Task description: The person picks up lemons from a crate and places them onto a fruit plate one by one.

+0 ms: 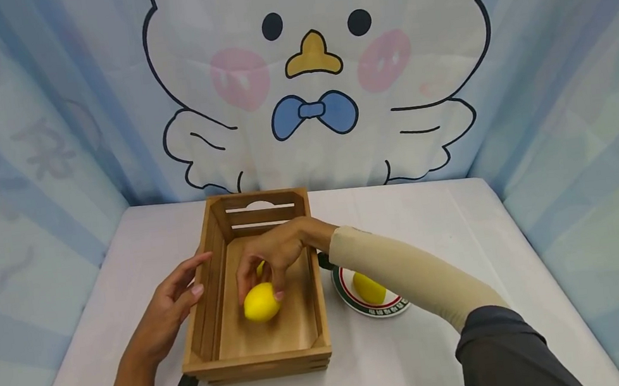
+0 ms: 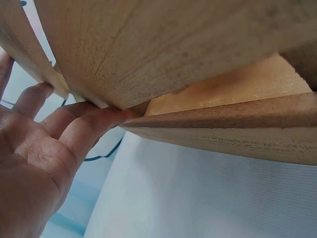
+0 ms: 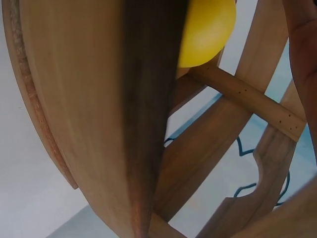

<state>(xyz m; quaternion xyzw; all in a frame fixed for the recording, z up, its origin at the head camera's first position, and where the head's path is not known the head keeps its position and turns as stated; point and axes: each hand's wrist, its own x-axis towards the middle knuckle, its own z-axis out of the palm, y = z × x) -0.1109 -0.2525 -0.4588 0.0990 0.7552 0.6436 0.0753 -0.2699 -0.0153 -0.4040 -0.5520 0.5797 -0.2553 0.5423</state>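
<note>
A wooden crate (image 1: 272,364) with slatted sides stands on the table. Inside it, my right hand (image 1: 276,254) holds a yellow lemon (image 1: 261,302) with fingers pointing down. A second patch of yellow shows between those fingers; whether it is another lemon is hidden by the hand. The right wrist view shows the lemon (image 3: 208,34) partly behind the crate's wall. At the crate's left side is my left hand (image 1: 170,304), its fingers extended; in the left wrist view the fingertips touch the wooden slats (image 2: 124,54).
Right of the crate, partly under my right forearm, a plate (image 1: 350,300) with a green and red rim bears another lemon (image 1: 369,288). A white cloth (image 1: 420,359) covers the table. Printed curtains (image 1: 316,154) close off the back and both sides.
</note>
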